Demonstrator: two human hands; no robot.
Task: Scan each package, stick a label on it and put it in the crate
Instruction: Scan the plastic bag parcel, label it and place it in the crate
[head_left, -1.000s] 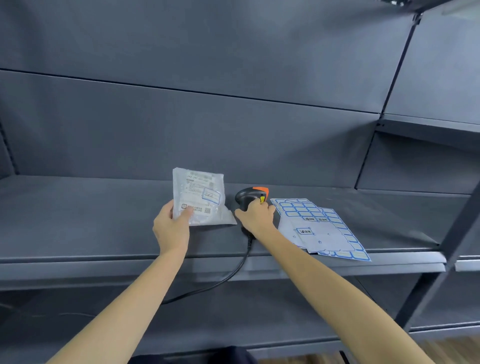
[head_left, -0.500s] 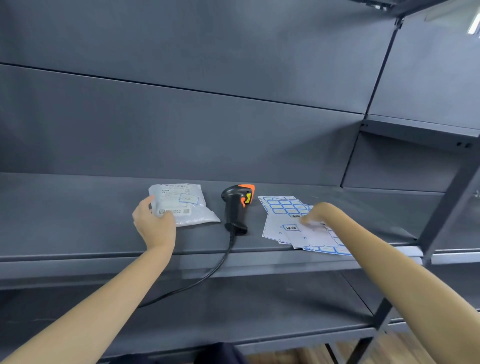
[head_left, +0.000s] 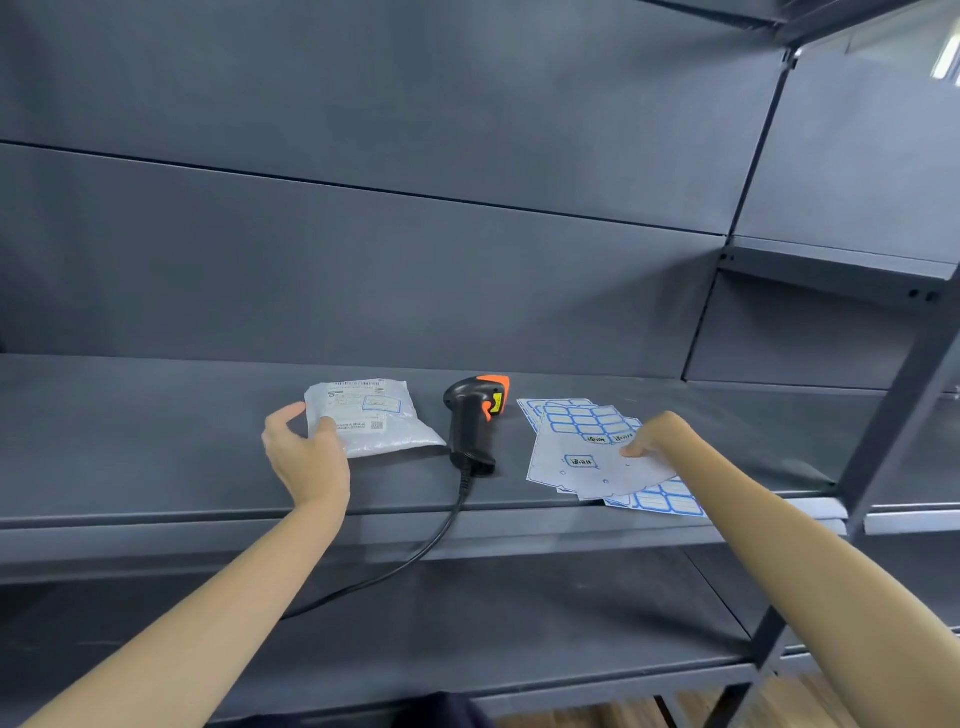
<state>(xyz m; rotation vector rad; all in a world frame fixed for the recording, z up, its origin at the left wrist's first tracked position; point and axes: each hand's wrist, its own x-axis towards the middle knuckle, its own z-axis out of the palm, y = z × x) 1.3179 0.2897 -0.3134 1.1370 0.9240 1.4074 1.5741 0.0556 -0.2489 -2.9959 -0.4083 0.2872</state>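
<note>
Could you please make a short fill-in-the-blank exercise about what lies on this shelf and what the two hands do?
1. The scanner lies between the package and the ____ sheets.
2. The ____ hand holds the package.
3. The right hand touches the top sheet of ____.
4. The scanner's cable hangs over the front edge of the ____.

Missing words: label; left; labels; shelf

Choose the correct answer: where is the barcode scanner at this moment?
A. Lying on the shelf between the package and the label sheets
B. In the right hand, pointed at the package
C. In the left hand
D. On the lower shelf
A: the scanner lies on the shelf, unheld, between the package under the left hand and the label sheets that the right hand touches.
</note>
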